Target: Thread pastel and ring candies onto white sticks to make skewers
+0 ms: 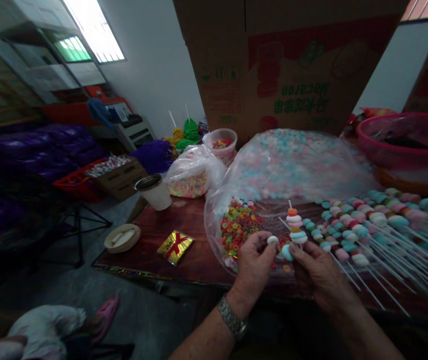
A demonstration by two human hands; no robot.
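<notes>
My left hand [256, 265], with a metal watch at the wrist, pinches a small white marshmallow [272, 240]. Close beside it, my right hand [316, 267] grips a skewer of sweets [294, 223], held upright with orange, white, pink and blue pieces threaded on its white stick. A loose light-blue marshmallow [287, 252] sits at the right thumb tip. Under and behind the left hand lie many small coloured rings [238, 225] on clear plastic. To the right, many finished-looking marshmallow skewers [364, 225] lie in a pile, their white sticks pointing toward me.
A big clear bag of pastel marshmallows [296, 162] lies behind the hands, before a tall cardboard box [221, 65]. A pink basin [405, 150] stands at right. Leftward are a gold packet [175, 247], a shallow bowl [134, 235] and a plastic cup [157, 196]. A person's leg [48, 325] shows lower left.
</notes>
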